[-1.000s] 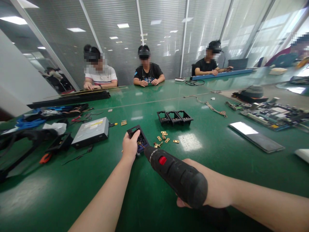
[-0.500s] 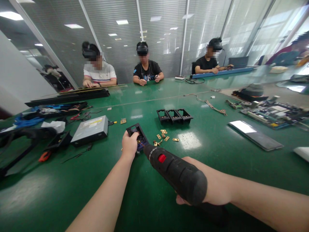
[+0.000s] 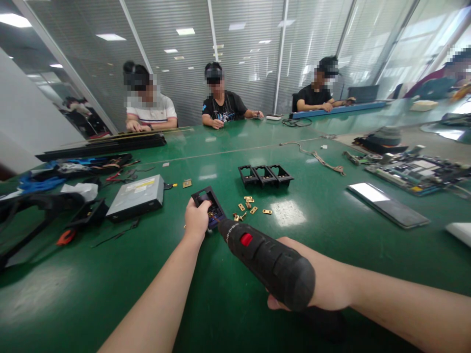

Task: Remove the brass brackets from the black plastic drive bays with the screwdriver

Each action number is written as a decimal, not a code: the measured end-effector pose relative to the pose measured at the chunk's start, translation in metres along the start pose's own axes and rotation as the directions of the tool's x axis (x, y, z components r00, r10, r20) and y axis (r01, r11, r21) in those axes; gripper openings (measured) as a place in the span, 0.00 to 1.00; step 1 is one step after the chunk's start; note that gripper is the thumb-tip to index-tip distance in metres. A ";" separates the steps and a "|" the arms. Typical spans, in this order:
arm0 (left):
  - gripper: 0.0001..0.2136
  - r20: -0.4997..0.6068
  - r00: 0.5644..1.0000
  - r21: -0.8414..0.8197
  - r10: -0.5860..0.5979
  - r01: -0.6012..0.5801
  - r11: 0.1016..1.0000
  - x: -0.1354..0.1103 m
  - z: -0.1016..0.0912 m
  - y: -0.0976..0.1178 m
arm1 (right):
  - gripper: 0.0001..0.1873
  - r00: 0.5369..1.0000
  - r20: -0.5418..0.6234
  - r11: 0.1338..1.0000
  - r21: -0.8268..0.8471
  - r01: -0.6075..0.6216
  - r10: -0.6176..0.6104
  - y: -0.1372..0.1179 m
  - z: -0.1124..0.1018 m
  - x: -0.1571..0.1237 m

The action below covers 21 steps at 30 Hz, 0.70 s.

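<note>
My left hand (image 3: 196, 218) grips a small black plastic frame (image 3: 216, 212) by its left side, thumb laid over the opening. In my right hand (image 3: 294, 274) is a black cordless drill (image 3: 268, 262) with a red switch on top. Its nose points at the lower right of the frame; whether the bit touches is hidden by the chuck. Small brass plates (image 3: 253, 210) lie scattered just right of the frame. Behind them stand three similar black frames (image 3: 263, 177) side by side on the green table (image 3: 228, 304).
To the left lie a silver disc drive (image 3: 136, 196), blue cables (image 3: 41, 182) and a black part with an orange end (image 3: 66, 238). A dark flat phone-like slab (image 3: 388, 205) and a circuit board (image 3: 412, 171) are on the right. Several people (image 3: 222, 105) sit across the table.
My hands, the frame and the drill hold almost the same position. Across the table, the middle person's one hand has moved out to the right along the tabletop.
</note>
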<state>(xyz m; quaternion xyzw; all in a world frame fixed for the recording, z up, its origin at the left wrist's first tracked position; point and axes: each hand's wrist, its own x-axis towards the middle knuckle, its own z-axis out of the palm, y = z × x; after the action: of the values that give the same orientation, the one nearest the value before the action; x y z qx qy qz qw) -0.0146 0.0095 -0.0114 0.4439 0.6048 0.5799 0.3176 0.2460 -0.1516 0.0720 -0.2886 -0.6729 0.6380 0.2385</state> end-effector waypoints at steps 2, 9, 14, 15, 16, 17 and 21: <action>0.13 -0.002 1.000 0.007 0.003 -0.003 1.000 0.001 0.000 -0.001 | 0.15 1.000 -0.006 1.000 -0.019 -0.002 0.002 -0.001 0.000 0.000; 0.14 0.000 1.000 0.019 0.003 -0.003 1.000 0.001 0.001 -0.002 | 0.14 1.000 -0.004 1.000 0.021 -0.001 0.001 0.001 0.000 0.000; 0.14 -0.014 1.000 0.043 0.012 -0.012 0.999 0.000 0.001 0.002 | 0.14 1.000 0.005 0.999 0.026 -0.018 0.018 0.000 0.000 0.000; 0.14 -0.016 1.000 0.046 0.013 -0.012 0.999 0.000 0.000 0.001 | 0.14 1.000 -0.006 1.000 0.011 -0.010 0.011 0.001 -0.001 0.000; 0.14 -0.018 1.000 0.046 0.011 -0.010 0.999 0.000 0.000 0.001 | 0.14 1.000 -0.017 1.000 -0.008 -0.005 0.005 0.001 -0.001 -0.001; 0.15 -0.020 1.000 0.042 0.008 -0.008 0.999 0.001 0.000 0.000 | 0.14 1.000 -0.023 1.000 -0.028 -0.003 0.003 0.002 -0.001 -0.001; 0.15 -0.016 1.000 0.017 -0.001 0.001 1.000 0.003 0.000 -0.004 | 0.15 0.999 -0.035 0.995 -0.095 0.020 -0.023 0.002 -0.002 -0.001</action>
<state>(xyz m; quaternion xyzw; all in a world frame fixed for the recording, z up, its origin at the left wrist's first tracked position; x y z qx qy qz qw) -0.0162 0.0128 -0.0147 0.4417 0.6125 0.5779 0.3094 0.2480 -0.1508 0.0701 -0.3037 -0.7010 0.5976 0.2433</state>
